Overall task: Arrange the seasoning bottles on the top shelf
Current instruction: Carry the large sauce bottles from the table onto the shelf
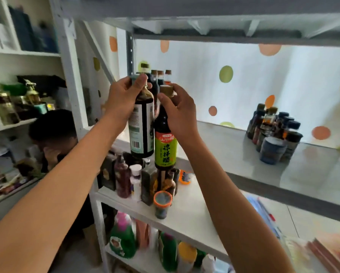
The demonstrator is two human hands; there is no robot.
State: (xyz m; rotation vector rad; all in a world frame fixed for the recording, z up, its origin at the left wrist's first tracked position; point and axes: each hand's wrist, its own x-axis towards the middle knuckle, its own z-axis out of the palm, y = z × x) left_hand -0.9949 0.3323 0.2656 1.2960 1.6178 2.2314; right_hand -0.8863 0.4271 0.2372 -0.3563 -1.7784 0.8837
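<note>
Left hand point(123, 99) grips a dark bottle with a white and green label point(142, 123) at its neck, fingers and thumb curled round just under the cap. Right hand point(180, 113) pinches the neck of a green-labelled vinegar bottle point(165, 142), fingers just below its gold cap. Both bottles hang upright and in the air at the left end of the top shelf point(253, 166), touching or nearly touching each other, their bases in front of the shelf's front edge; neither is set down.

Risks, as judged: both are held by the neck alone, so a slip would drop a full bottle onto the crowded lower shelf point(188, 209). The two bodies may knock together. Directly behind the hands stands a row of dark bottles point(159, 77) at the shelf's back left; pushing in too far could topple them.

Further left, a person's head point(53, 125) is low beside the shelving post, below the held bottles. Under the hands, assorted bottles and an orange-rimmed jar point(162, 203) stand on the lower shelf. To the right, a cluster of small dark jars point(275, 133) sits on the top shelf, well apart from the hands, with bare shelf between.
</note>
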